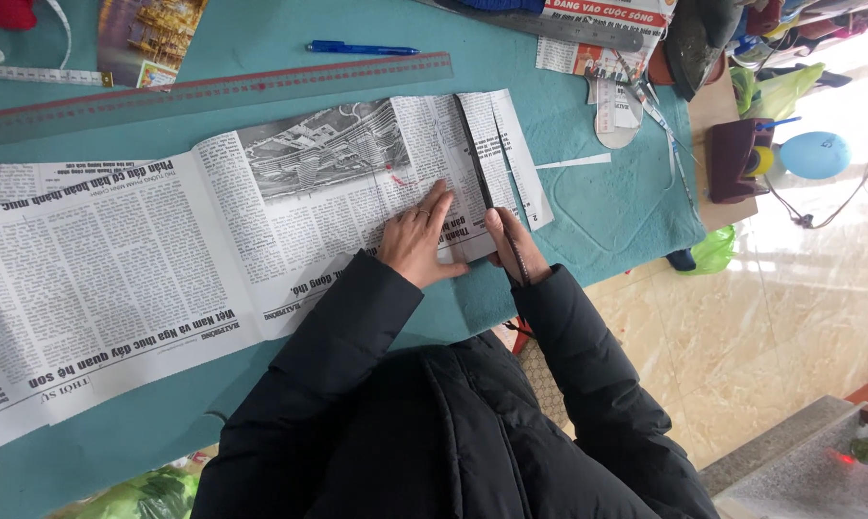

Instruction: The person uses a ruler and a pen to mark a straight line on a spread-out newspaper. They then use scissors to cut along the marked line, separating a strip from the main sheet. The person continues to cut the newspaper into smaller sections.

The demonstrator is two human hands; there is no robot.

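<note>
The newspaper point(213, 250) lies spread flat across the teal table point(607, 202), its right end under both hands. The left hand point(417, 240) presses palm-down on the sheet, fingers stretched out flat and slightly fanned, holding nothing. The right hand point(511, 248) has its fingers curled closed around the handles of long black scissors point(482, 163), whose blades point away from the body, parted in a narrow V over the paper's right edge. Both dark sleeves reach forward from the body.

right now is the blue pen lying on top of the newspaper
No, the blue pen lies on the teal table cover, beyond the long ruler, apart from the newspaper.
</note>
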